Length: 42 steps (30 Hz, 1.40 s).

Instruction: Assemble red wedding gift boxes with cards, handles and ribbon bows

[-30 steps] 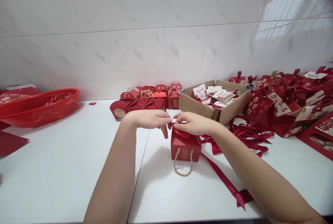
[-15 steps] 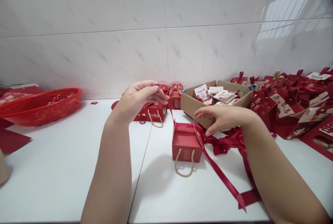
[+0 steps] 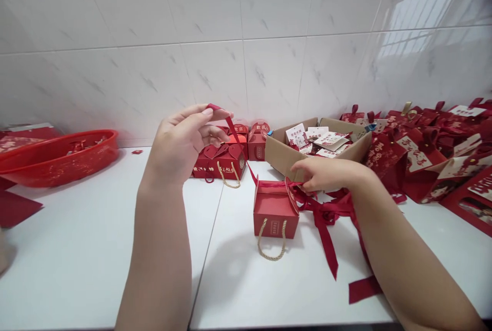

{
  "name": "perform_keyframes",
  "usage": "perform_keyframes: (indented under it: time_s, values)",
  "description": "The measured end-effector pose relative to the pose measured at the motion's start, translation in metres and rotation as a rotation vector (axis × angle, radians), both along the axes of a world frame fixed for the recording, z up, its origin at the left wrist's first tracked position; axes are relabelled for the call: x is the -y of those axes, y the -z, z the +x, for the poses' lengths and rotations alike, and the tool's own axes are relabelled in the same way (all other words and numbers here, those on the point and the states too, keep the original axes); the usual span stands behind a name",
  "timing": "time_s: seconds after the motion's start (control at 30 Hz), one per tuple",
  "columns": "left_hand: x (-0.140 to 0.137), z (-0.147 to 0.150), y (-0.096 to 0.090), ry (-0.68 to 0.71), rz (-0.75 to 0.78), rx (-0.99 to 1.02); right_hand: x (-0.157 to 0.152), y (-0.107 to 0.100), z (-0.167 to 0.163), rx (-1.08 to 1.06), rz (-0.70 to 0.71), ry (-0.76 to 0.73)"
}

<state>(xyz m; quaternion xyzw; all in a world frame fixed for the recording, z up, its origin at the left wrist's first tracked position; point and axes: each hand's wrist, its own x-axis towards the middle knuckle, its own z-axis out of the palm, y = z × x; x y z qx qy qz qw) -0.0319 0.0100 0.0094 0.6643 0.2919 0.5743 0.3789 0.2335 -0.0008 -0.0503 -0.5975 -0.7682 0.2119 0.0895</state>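
A small red gift box (image 3: 275,213) stands on the white table, a twisted gold cord handle (image 3: 271,257) drooping from its near side. A red ribbon (image 3: 235,133) runs across the box top through both side flaps. My left hand (image 3: 184,133), raised to the left of the box, pinches one end of this ribbon between thumb and fingers. By the right flap, my right hand (image 3: 323,173) has its thumb and fingers drawn together at the ribbon; its palm side is partly hidden. Tangled red ribbon (image 3: 328,214) lies beneath and beside that hand.
Behind stand a finished-looking red box (image 3: 221,163) and a smaller red box (image 3: 258,141). A cardboard carton (image 3: 282,152) holds printed cards. Many red gift bags (image 3: 423,167) crowd the right side. At left sits a red plastic basin (image 3: 57,167), with red card (image 3: 19,209) nearby.
My left hand has moved left and slightly up, drawing the ribbon through the box. On the right, the ribbon's loose tail has shortened toward the box, and my right fingers have closed in.
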Motion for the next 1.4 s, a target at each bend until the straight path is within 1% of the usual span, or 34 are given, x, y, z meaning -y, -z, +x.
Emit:
perform_keyframes:
  time_s: [0.07, 0.13, 0.3, 0.47, 0.57, 0.67, 0.8, 1.0, 1.1, 1.27, 1.33, 1.4]
  values:
    - [-0.001, -0.002, 0.000, -0.013, -0.012, -0.025, 0.006, -0.006, 0.006, 0.024, -0.027, 0.043]
    - [-0.003, -0.004, 0.001, -0.033, -0.002, -0.042, 0.013, -0.012, 0.011, 0.015, 0.000, 0.074]
    - [-0.008, -0.007, 0.003, -0.021, 0.040, 0.013, 0.031, -0.025, 0.017, -0.047, 0.175, 0.062]
    - [-0.008, -0.006, 0.003, 0.015, 0.063, 0.096, 0.042, -0.032, 0.011, -0.067, 0.407, 0.125]
    - [-0.006, -0.004, 0.002, 0.008, 0.060, 0.135, 0.043, -0.035, 0.005, -0.173, 0.470, 0.177]
    - [-0.005, -0.002, 0.001, -0.042, 0.060, 0.130, 0.043, -0.036, 0.002, -0.337, 0.530, 0.213]
    - [-0.003, -0.001, 0.001, -0.098, 0.081, 0.088, 0.043, -0.037, 0.000, -0.475, 0.563, 0.240]
    - [0.000, 0.001, 0.001, -0.149, 0.088, 0.066, 0.040, -0.035, -0.004, -0.623, 0.647, 0.188]
    - [0.003, 0.004, 0.003, -0.184, 0.124, 0.070, 0.036, -0.033, -0.008, -0.703, 0.653, 0.210]
    - [0.004, 0.005, 0.006, -0.219, 0.183, 0.044, 0.027, -0.026, -0.012, -0.927, 0.670, 0.235]
    - [0.003, 0.004, 0.006, -0.228, 0.191, 0.041, 0.024, -0.024, -0.013, -0.987, 0.658, 0.259]
    - [0.003, 0.004, 0.006, -0.255, 0.203, 0.055, 0.022, -0.023, -0.013, -1.054, 0.623, 0.252]
